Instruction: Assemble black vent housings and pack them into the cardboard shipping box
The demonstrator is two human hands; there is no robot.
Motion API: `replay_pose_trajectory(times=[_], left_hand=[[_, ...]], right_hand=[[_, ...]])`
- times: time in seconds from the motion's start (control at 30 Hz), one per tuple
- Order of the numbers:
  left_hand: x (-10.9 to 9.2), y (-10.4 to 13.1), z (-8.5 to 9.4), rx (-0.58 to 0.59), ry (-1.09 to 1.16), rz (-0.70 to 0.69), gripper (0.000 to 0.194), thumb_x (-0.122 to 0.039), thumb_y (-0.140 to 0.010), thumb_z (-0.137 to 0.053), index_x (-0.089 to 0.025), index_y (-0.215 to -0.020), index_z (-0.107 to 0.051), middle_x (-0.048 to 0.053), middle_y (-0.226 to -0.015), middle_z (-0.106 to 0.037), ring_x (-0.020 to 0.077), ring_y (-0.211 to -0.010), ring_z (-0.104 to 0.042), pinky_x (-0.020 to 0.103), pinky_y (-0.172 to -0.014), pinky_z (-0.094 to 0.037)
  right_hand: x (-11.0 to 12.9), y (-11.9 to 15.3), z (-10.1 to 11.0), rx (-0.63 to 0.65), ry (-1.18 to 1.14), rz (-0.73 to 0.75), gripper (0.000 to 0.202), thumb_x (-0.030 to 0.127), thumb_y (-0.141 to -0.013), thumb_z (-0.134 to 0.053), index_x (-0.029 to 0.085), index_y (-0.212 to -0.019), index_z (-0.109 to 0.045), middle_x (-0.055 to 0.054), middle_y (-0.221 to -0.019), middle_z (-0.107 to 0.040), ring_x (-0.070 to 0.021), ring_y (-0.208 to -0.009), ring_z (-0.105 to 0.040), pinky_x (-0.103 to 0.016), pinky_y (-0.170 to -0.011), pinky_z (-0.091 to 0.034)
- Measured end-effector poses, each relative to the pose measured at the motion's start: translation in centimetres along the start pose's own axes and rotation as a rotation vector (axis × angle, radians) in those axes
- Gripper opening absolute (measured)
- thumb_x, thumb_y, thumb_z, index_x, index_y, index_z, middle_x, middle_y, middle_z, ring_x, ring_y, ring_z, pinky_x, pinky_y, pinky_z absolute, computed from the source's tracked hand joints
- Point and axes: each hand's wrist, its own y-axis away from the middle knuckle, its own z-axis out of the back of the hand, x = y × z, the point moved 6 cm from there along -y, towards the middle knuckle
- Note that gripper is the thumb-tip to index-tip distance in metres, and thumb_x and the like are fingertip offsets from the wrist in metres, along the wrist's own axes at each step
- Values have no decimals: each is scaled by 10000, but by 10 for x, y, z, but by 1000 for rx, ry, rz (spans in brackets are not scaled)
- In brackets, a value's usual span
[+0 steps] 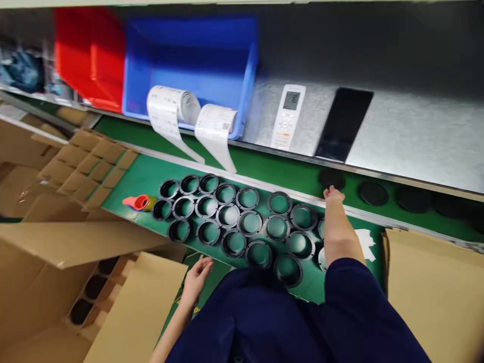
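Green mat (143, 176) runs left to right, bounded far by a metal rail (264, 182); beyond the rail a green belt carries black discs (373, 193). Four discs can be made out there; further right is too blurred to tell. Open mat is left only at the far left, by an orange cap (138, 202). Right hand (333, 195) reaches over the rail, fingertips at the nearest disc (331, 178); grip cannot be told. Left hand (196, 278) rests loosely open, holding nothing, on a cardboard flap (143, 297) at the near edge. Black rings (234, 222), round and open-centred, roughly twenty, are packed touching between the hands.
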Motion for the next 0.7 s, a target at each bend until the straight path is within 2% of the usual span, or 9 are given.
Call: replay_pose_trajectory(times=[0.07, 0.17, 0.27, 0.37, 0.4, 0.47, 0.57, 0.63, 0.7], left_hand=[[-12, -6, -15, 21, -10, -61, 667, -688, -542, -799, -162, -944, -713, 91, -895, -744, 276, -909, -697, 399, -890, -546], [-40, -20, -45, 123, -2, -157, 561, -616, -647, -776, -158, -965, -711, 107, -941, -739, 268, -913, -688, 416, -912, -533], [-84, -24, -81, 255, 106, -283, 586, -532, -702, -789, -158, -1138, -671, 133, -1102, -717, 268, -1040, -674, 445, -1003, -497], [-130, -18, -107, 368, 294, -428, 860, -413, -665, -863, -210, -1418, -502, 156, -1401, -587, 270, -1266, -582, 437, -1089, -447], [-142, -16, -109, 371, 347, -468, 883, -396, -668, -868, -215, -1443, -483, 152, -1441, -560, 269, -1305, -554, 429, -1111, -428], [-155, -16, -102, 327, 436, -505, 737, -428, -736, -823, -184, -1382, -564, 136, -1404, -601, 264, -1315, -544, 409, -1141, -400], [-154, -17, -78, 282, 615, -422, 548, -576, -863, -661, -136, -1188, -700, 126, -1235, -705, 276, -1259, -588, 403, -1121, -428], [-147, -14, -65, 358, 745, -299, 603, -670, -878, -584, -139, -1129, -721, 125, -1189, -723, 294, -1232, -609, 429, -1097, -461], [-142, -4, -60, 538, 842, -162, 665, -724, -874, -539, -158, -1183, -699, 128, -1207, -716, 314, -1227, -617, 484, -1088, -472]], right_hand=[[-2, 4, -8, -24, -104, -87, 411, 565, -885, -676, 282, -678, -460, 37, -516, -502, -111, -377, -409, -347, -436, -451], [-2, 42, -30, -44, -219, -211, 539, 511, -738, -830, 277, -663, -351, 90, -453, -407, -90, -377, -394, -304, -429, -419], [14, 111, -84, 231, -249, -220, 563, 480, -608, -911, 244, -727, -415, 106, -512, -467, -91, -441, -495, -245, -463, -435], [40, 192, -144, 584, -261, -174, 541, 489, -629, -901, 225, -783, -454, 107, -567, -500, -87, -482, -526, -217, -505, -446], [49, 215, -157, 648, -258, -150, 524, 493, -655, -887, 223, -786, -457, 102, -581, -508, -84, -489, -524, -213, -510, -441], [65, 249, -176, 732, -252, -113, 492, 491, -703, -862, 219, -783, -460, 93, -606, -520, -84, -505, -521, -211, -521, -437], [85, 274, -189, 809, -230, -80, 453, 492, -748, -834, 217, -784, -475, 80, -629, -519, -86, -530, -512, -216, -535, -444], [94, 283, -193, 869, -183, -61, 439, 502, -757, -824, 215, -795, -494, 77, -637, -509, -87, -544, -502, -217, -544, -446], [103, 293, -199, 949, -111, -32, 432, 515, -766, -812, 212, -803, -507, 73, -642, -502, -89, -555, -497, -216, -546, -443]])
